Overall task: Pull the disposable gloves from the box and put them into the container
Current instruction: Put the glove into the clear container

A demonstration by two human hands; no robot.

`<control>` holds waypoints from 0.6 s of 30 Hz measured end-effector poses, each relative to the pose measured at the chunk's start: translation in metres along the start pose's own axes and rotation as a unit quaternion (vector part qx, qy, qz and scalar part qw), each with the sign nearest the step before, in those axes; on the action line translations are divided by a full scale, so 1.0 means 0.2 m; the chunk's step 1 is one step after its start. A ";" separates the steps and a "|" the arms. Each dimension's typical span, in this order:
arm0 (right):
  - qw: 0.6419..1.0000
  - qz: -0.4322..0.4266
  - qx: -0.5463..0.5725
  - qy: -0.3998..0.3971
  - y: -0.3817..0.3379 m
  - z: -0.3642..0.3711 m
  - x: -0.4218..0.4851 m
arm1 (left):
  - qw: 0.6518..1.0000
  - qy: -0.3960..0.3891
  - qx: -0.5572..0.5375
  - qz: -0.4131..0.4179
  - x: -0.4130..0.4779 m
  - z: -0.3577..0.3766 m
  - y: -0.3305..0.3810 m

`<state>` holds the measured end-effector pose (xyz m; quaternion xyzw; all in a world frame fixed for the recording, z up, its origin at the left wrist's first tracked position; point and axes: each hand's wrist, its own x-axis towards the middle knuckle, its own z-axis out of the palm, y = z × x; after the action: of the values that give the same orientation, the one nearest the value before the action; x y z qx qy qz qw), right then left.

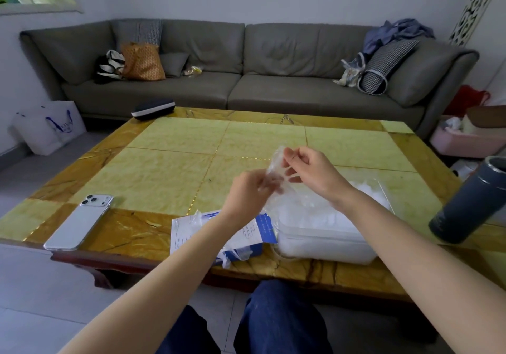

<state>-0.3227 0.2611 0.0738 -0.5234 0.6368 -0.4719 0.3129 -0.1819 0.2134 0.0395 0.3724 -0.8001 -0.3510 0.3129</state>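
Observation:
A thin clear disposable glove (274, 165) hangs in the air between both hands, above the table. My left hand (247, 193) pinches its lower end and my right hand (312, 171) pinches its upper end. Below my left wrist lies the white and blue glove box (186, 231), with loose glove ends sticking out of its near side. To the right of the box stands a clear plastic container (328, 240) that holds a heap of clear gloves; my right forearm passes over it.
A white phone (79, 223) lies face down at the table's left front. A dark grey flask (471, 203) stands at the right edge. A dark case (153, 109) sits at the far left corner. A grey sofa is behind the table (169, 167).

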 end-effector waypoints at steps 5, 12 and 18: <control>0.998 0.010 -0.056 -0.033 0.07 0.01 -0.01 | 0.995 -0.006 -0.091 -0.036 -0.03 -0.04 0.06; 0.999 0.001 -0.020 0.031 0.05 -0.02 0.00 | 0.980 -0.054 -0.174 -0.076 -0.06 -0.09 0.04; 0.998 0.051 -0.023 0.021 0.08 -0.04 -0.01 | 0.980 -0.066 -0.134 -0.129 -0.02 -0.13 -0.03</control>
<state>-0.3349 0.2642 0.0606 -0.4870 0.6801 -0.4513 0.3110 -0.1576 0.2056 0.0483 0.4031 -0.7098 -0.5163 0.2590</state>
